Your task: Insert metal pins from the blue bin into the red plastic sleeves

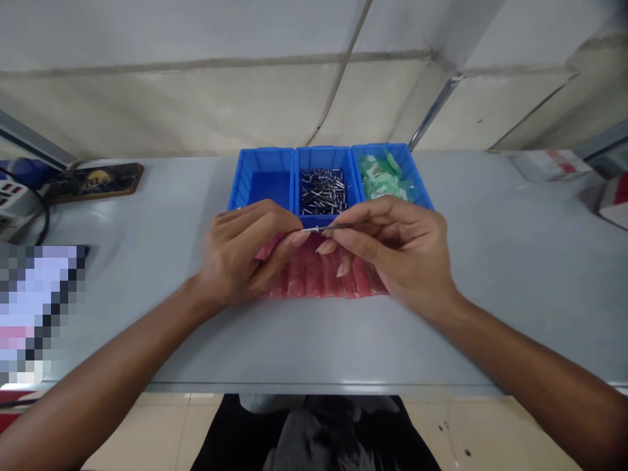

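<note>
My left hand [245,252] and my right hand [392,248] meet over the table, both pinched on one thin metal pin [321,229] held level between their fingertips. Under the hands lies a strip of red plastic pouches [314,278]. Just behind them stand three blue bins side by side: the left bin [262,178] looks bare inside, the middle bin [322,190] holds several dark metal pins, the right bin [387,175] holds green packets.
A grey table [314,340] runs to a front edge near me. A phone in a dark patterned case [93,182] lies at the far left beside a black cable [39,216]. Boxes [549,163] sit at the far right. A wall rises behind the bins.
</note>
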`<state>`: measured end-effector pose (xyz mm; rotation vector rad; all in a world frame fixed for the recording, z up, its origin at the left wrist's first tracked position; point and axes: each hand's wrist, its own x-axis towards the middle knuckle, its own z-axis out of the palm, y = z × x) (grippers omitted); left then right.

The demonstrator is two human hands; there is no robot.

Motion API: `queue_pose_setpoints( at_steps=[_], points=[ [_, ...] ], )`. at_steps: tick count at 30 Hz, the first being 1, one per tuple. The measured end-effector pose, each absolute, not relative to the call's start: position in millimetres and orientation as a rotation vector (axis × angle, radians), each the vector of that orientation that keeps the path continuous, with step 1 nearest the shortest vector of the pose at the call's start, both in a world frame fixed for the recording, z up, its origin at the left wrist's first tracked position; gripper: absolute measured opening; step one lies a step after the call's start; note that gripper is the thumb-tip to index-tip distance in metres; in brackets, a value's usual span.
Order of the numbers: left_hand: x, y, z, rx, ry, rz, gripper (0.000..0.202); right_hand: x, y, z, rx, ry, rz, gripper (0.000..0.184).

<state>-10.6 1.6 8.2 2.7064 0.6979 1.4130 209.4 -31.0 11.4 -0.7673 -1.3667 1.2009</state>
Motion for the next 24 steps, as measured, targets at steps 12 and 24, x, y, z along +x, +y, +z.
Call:
queue_pose_setpoints(
  at_steps=[12,24],
  points=[
    [-9.3,-1.3,9.8,2.659,0.719,1.366,0.013,208.8,-30.9,11.5,-0.770,-1.377,1.215,0.007],
    [-8.4,-1.7,8.8,2.677,0.751,1.386,0.008,213.2,-32.1,10.9,-0.766,-1.409,1.251,0.008]
  ],
)
